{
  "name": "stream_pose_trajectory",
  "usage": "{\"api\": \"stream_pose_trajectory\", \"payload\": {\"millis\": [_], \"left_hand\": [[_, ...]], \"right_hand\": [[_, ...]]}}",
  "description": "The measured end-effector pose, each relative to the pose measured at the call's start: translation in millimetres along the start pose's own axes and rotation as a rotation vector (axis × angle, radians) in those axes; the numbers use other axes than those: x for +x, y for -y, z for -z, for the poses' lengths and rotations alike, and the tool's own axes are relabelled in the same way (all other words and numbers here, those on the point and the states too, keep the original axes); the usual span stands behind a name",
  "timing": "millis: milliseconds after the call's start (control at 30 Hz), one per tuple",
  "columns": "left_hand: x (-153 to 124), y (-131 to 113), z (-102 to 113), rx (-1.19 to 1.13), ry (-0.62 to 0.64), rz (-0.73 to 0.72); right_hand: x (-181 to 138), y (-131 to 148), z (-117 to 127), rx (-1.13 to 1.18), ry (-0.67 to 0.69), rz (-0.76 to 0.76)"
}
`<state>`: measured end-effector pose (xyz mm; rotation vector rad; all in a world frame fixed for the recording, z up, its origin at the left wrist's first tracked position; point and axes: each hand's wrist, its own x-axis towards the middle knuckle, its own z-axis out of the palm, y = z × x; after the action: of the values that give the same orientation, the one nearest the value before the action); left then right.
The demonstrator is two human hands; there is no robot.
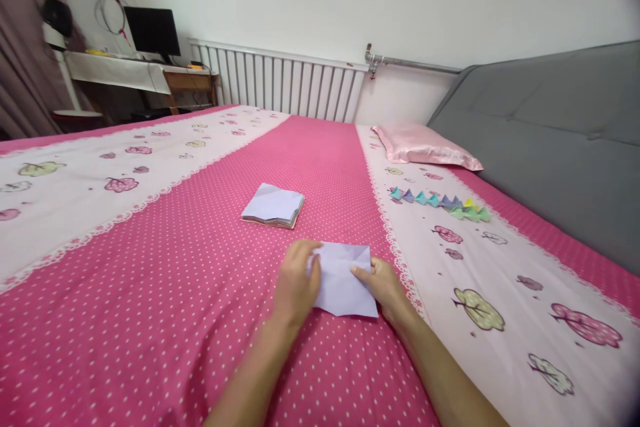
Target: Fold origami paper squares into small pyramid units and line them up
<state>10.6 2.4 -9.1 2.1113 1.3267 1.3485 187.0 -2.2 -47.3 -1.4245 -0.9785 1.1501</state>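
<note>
A pale lilac sheet of paper [344, 280] with creases lies on the pink dotted bedspread [200, 293] in front of me. My left hand [296, 280] rests on its left edge, fingers curled over the paper's corner. My right hand [383, 283] presses on the right edge, the fingers pinched against the sheet. A stack of lilac paper sheets [273, 205] lies a little farther away, untouched. To the right, a row of small folded paper shapes [440, 203] in teal, blue, yellow and green sits on the pale strip of the bedspread.
A pink satin pillow [425, 147] lies near the grey padded headboard [550, 140] on the right. A white radiator [280, 87] runs along the far wall. A desk with a dark monitor [153, 30] stands at the back left.
</note>
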Motion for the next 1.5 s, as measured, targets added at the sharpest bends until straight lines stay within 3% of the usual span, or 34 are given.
{"api": "stream_pose_trajectory", "payload": {"millis": [67,133,200,300,433,500,567,667,733,1067,1267,1500], "left_hand": [[-9.2,-4.8,-13.9,0.027,0.228,-0.127],[-19.3,-5.3,-28.6,0.148,0.413,-0.136],[-27.5,-2.6,-39.4,0.297,0.521,-0.090],[-32.7,1.1,-44.7,0.450,0.538,-0.038],[-30.1,1.3,-40.7,0.521,0.514,-0.021],[-27.6,1.8,-38.5,0.527,0.512,-0.011],[-25.2,3.6,-37.1,0.528,0.512,0.003],[-21.9,7.5,-36.2,0.521,0.524,0.019],[-19.9,10.1,-36.0,0.515,0.529,0.032],[-13.3,13.8,-31.8,0.540,0.576,0.064],[-13.6,17.5,-27.0,0.562,0.604,0.066],[-14.8,16.6,-14.7,0.560,0.699,0.077]], "right_hand": [[-1.1,-1.2,-1.4,-0.133,-0.014,0.072],[-2.0,-1.4,-1.5,-0.273,-0.022,0.129],[-2.4,-0.6,-0.7,-0.410,-0.042,0.153],[-3.1,3.6,0.9,-0.593,-0.140,0.201],[-10.0,13.8,-1.4,-0.731,-0.307,0.487],[-16.0,16.9,-5.8,-0.727,-0.179,0.614],[-21.3,15.5,-11.1,-0.712,0.068,0.661],[-23.7,6.0,-15.7,-0.762,0.363,0.602],[-21.9,-1.0,-14.8,-0.837,0.425,0.514],[-14.6,-4.4,-0.4,-1.167,0.411,0.333],[-12.7,-0.5,7.4,-1.226,0.394,0.233],[-12.2,8.6,20.0,-1.264,0.489,0.192]]}}
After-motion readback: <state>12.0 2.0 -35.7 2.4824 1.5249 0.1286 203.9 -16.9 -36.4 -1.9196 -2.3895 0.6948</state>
